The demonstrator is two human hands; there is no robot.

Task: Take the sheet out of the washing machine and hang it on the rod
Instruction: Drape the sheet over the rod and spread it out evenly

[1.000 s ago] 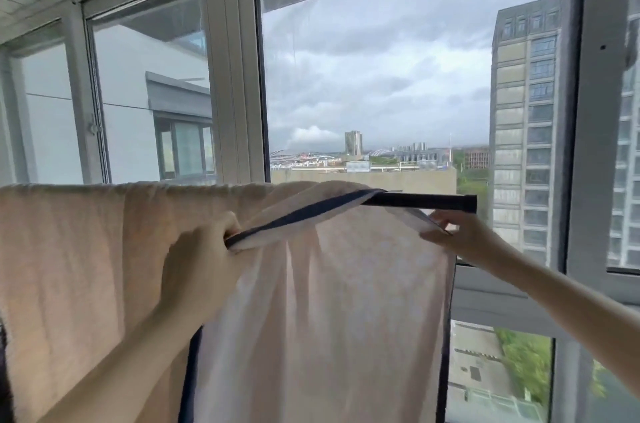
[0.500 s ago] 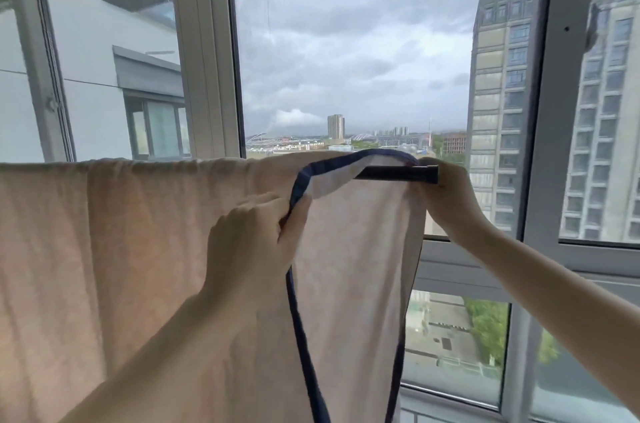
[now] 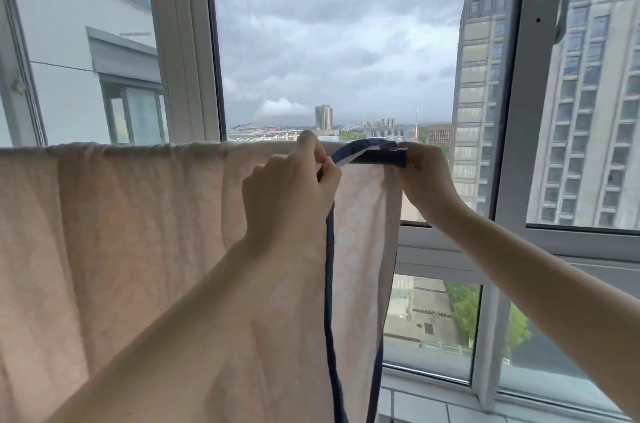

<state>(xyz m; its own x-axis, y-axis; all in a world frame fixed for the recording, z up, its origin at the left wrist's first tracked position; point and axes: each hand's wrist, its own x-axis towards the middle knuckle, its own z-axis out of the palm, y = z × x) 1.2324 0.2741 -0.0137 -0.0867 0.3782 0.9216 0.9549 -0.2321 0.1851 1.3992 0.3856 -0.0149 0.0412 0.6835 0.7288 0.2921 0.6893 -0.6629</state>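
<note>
White-framed window [image 3: 188, 52], grey tower block [image 3: 485, 83] outside under cloudy sky [image 3: 339, 24].

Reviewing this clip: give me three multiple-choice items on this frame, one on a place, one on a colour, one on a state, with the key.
1. Where is the right hand?
A. at the rod's bare end
B. on the window handle
C. hanging at the person's side

2. What colour is the sheet's edge trim?
A. red
B. dark blue
C. green

3. What is the left hand doing?
A. resting open
B. pinching the trim
C. pressing the glass

Key: 1 A, its fingers sit at the dark rod end. 2 B, a navy band runs down the hem. 3 B, thumb and fingers close on the trim near the rod.
</note>
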